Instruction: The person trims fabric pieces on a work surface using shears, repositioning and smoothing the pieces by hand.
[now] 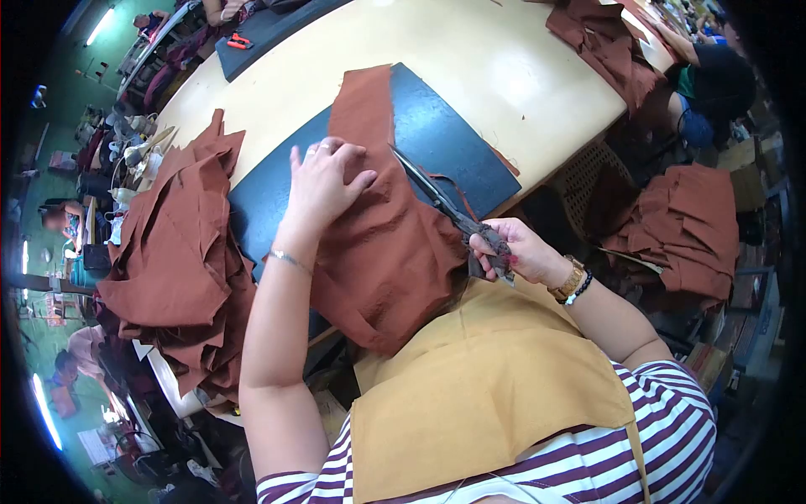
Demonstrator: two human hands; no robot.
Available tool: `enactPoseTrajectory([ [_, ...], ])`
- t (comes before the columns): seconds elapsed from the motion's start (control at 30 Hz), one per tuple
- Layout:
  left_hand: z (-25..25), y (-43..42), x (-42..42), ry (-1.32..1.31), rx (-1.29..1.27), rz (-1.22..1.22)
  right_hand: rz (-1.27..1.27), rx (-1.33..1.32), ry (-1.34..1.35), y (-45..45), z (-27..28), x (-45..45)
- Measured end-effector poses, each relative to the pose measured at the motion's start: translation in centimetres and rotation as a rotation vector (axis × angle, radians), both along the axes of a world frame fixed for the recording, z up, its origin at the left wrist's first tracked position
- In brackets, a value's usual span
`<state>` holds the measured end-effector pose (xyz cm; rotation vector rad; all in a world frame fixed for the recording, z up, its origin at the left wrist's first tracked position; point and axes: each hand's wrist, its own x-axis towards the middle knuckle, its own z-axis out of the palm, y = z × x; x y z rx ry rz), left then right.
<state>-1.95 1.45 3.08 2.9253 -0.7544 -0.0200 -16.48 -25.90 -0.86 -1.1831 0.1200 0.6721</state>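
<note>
A rust-brown piece of fabric [382,273] lies over the dark blue board [445,126] and hangs off the table's near edge toward my apron. My left hand [329,178] is over the fabric's left side with fingers bent and apart; whether it presses on the cloth I cannot tell. In my right hand [525,250] are large scissors [430,191], their handles wrapped in grey cloth. The blades point up and left along the fabric's right edge, with the tip near its narrow upper strip. A thin brown offcut [457,191] curls beside the blades.
On the left is a heap of brown fabric pieces [172,244]. More brown cloth [600,50] lies at the pale table's [504,50] far right corner, and another stack [684,227] sits at right. A red-handled tool [239,41] rests on a dark board. Other people work around the room.
</note>
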Motion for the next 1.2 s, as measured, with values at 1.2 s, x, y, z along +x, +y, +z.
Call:
enactPoseTrajectory([
  [1.2, -4.0, -4.0, -7.1, -0.12, 0.006, 0.201, -0.085, 0.032, 0.015, 1.0, 0.5, -0.3],
])
